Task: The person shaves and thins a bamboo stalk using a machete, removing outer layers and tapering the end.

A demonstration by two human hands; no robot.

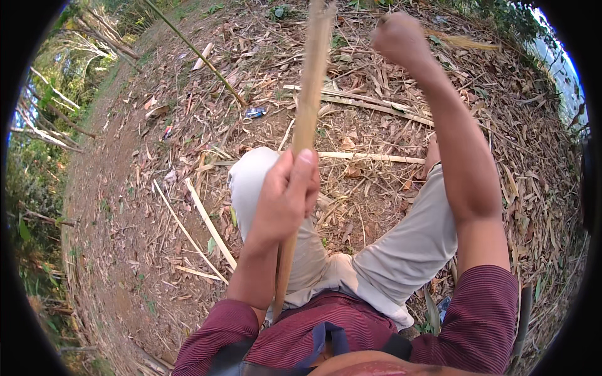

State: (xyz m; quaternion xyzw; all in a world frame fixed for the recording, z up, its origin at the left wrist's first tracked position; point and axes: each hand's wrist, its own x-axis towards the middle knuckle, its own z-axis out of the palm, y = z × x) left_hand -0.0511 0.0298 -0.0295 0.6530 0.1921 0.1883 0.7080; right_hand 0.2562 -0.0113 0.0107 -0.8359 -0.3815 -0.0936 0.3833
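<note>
My left hand (285,194) is closed around a long, pale strip of split bamboo (310,94), thumb lying along its face. The strip stands nearly upright in the picture, its lower part passing by my left forearm toward my lap and its far end leaving the top edge. My right arm reaches far forward. At its end my right hand (404,41) is closed in a fist, slightly blurred. A small dark bit shows at the fist's left side, but I cannot make out what it holds. A yellowish blurred streak (464,41) lies to the right of that hand.
Cut bamboo strips (370,156) lie across the ground before my legs; more strips (210,222) are on the left. A thin green stalk (200,56) slants at upper left, near a small blue wrapper (255,113). Dry leaves cover the ground; trees (50,119) stand left.
</note>
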